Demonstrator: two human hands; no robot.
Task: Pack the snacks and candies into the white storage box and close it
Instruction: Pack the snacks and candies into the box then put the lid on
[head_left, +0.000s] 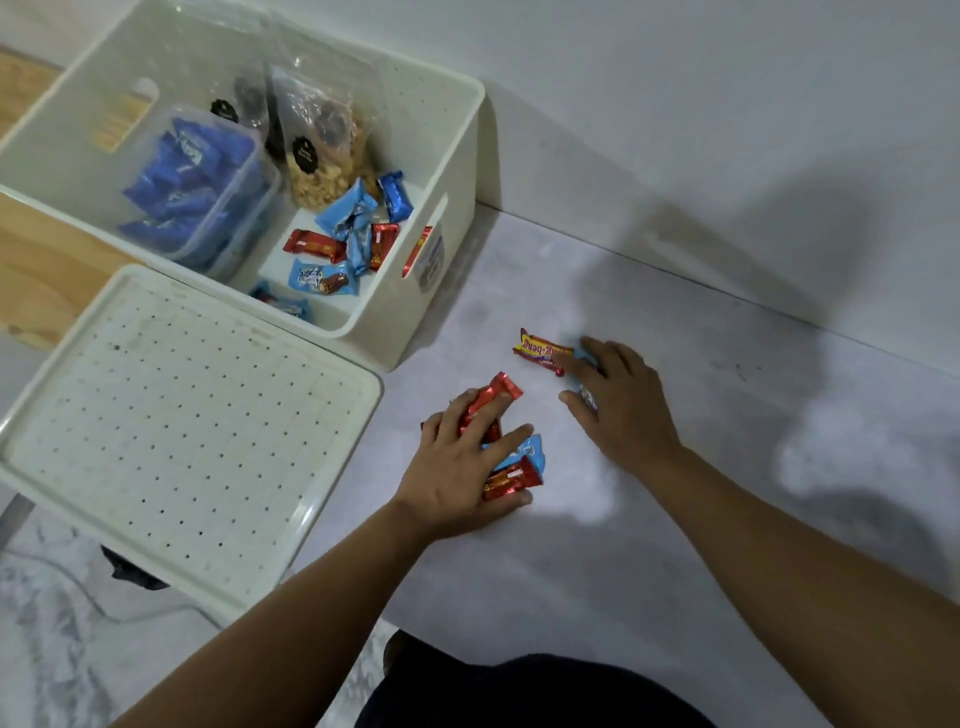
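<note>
The white storage box (457, 156) stands open at the upper left. Inside it lie a clear tub of blue packets (192, 182), two clear snack bags (322, 135) and several red and blue candies (343, 239). Its perforated lid (182, 415) lies flat in front of it. On the grey table my left hand (457, 467) grips a bunch of red and blue candy wrappers (511, 467), one red bar (493, 395) under its fingers. My right hand (618, 400) rests on a red-and-yellow candy pack (540, 351), with a blue wrapper partly hidden beneath it.
A white wall (727, 130) runs close behind the table's far edge. A wooden surface (41, 270) shows left of the box. A patterned floor (47, 623) and a dark object (130, 566) lie below the lid. My dark-clothed lap (519, 691) sits at the bottom.
</note>
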